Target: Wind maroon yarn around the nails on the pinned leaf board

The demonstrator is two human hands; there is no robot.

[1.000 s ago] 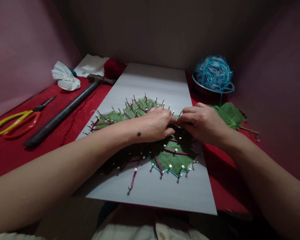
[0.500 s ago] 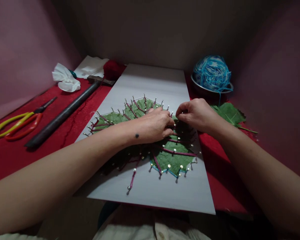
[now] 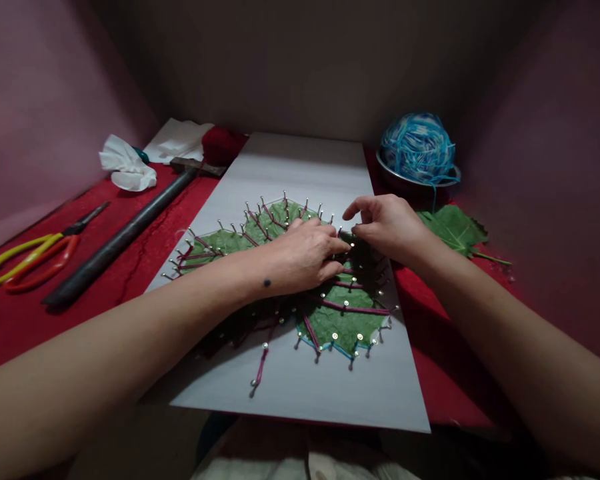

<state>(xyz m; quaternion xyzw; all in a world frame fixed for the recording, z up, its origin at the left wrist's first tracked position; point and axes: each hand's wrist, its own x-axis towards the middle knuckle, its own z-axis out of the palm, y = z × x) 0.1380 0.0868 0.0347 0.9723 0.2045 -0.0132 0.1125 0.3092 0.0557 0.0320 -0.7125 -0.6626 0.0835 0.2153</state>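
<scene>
Lying far L on red cloth (image 3: 10,327), scissors (image 3: 50,241) w/ yellow & red handles are pointing away from the person. Next to them, a hammer (image 3: 127,235) is slanting across the cloth, its head sitting just in front of a red yarn ball (image 3: 224,145). Crumpled tissue (image 3: 130,168) & flat white sheets (image 3: 177,140) are resting L of that ball, toward the back. Mid-table, a white board (image 3: 300,167) is bearing a big green leaf (image 3: 345,323), which is lying on its near half, studded w/ nails (image 3: 347,304); plum yarn (image 3: 367,309) is running btwn nails, & blue yarn (image 3: 341,351) is edging the near R lobe. L hand (image 3: 307,252) is resting over the leaf's middle, fingers bent, thumb & forefinger apart; can't tell if they're gripping yarn. R hand (image 3: 393,223) is poised at the leaf's far R edge, forefinger & thumb standing apart, released, other fingers curling. Behind it, a metal bowl (image 3: 453,179) is holding a blue/white yarn ball (image 3: 417,147), a strand hanging over the rim. Nearer, a loose leaf (image 3: 457,229) is lying R of the board, stem pointing R.
</scene>
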